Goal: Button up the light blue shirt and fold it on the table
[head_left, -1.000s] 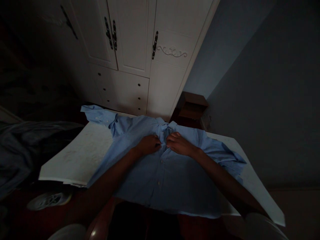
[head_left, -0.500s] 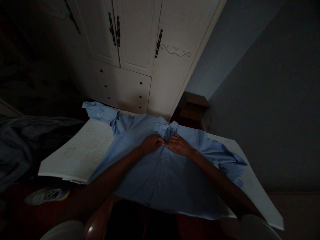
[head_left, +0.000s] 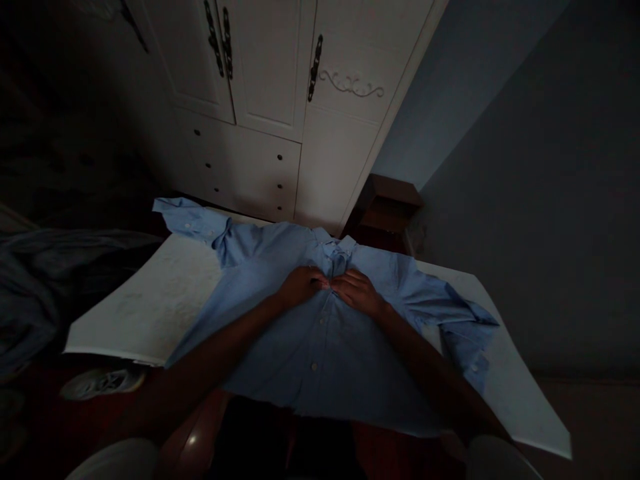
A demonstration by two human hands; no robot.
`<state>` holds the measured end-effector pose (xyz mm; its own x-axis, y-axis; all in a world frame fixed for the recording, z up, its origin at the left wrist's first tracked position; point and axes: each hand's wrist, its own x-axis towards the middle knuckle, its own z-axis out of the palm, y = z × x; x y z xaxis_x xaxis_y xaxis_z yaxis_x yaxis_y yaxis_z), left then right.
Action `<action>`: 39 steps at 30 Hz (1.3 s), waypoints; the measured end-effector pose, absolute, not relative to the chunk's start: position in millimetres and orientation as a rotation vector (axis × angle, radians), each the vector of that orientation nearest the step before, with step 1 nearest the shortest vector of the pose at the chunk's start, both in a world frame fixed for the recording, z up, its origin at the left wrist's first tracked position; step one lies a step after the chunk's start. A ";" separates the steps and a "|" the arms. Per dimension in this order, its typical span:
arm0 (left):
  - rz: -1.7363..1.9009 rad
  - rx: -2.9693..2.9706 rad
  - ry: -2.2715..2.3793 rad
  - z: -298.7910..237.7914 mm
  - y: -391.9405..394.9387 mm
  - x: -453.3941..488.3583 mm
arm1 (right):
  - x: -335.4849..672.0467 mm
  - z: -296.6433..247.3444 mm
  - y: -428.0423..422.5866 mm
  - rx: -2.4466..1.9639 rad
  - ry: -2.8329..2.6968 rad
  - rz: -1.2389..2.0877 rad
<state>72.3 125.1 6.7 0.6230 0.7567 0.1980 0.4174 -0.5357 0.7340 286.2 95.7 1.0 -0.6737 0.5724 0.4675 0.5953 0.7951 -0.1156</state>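
A light blue button-up shirt point(head_left: 280, 333) lies spread face up on a white board-like table point(head_left: 165, 293), collar away from me and sleeves out to both sides. My left hand point(head_left: 303, 285) pinches the front placket below the collar. Close against it, my right hand point(head_left: 356, 291) grips the other side of the same placket, fingers bent inward. The fingertips of both hands nearly meet, and whatever button is between them is hidden. Two buttons show lower down on the placket. Around the collar point(head_left: 334, 243) the shirt gapes slightly.
Behind the table stands a white wardrobe point(head_left: 270, 73) with dark handles and drawers. A small brown cabinet point(head_left: 393, 200) is by the wall at back right. Dark clothing point(head_left: 30, 287) is heaped at left. A shoe point(head_left: 103, 383) rests on the red floor.
Both hands stay at the same place on the placket, with only slight finger movement. The view has tipped a little, so the wardrobe sits higher in the picture.
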 end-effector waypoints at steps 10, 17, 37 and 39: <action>0.535 2.200 0.927 21.4 112.4 71.6 | 287.3 -3.9 98.4 -0.882 -2.520 -0.011; 0.587 2.244 1.169 11.0 105.4 82.8 | 287.5 -4.3 99.2 -0.900 -2.536 0.022; 0.603 2.281 1.241 7.5 103.2 83.2 | 287.4 1.4 94.0 -0.993 -2.413 0.186; 0.615 2.270 1.240 6.7 103.1 82.8 | 287.3 0.8 92.6 -0.993 -2.364 0.302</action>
<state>82.8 103.1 6.7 0.4891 0.8582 0.1558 0.6437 -0.4756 0.5995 287.3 92.6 0.8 -0.5743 0.7126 0.4030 0.5887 0.7015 -0.4017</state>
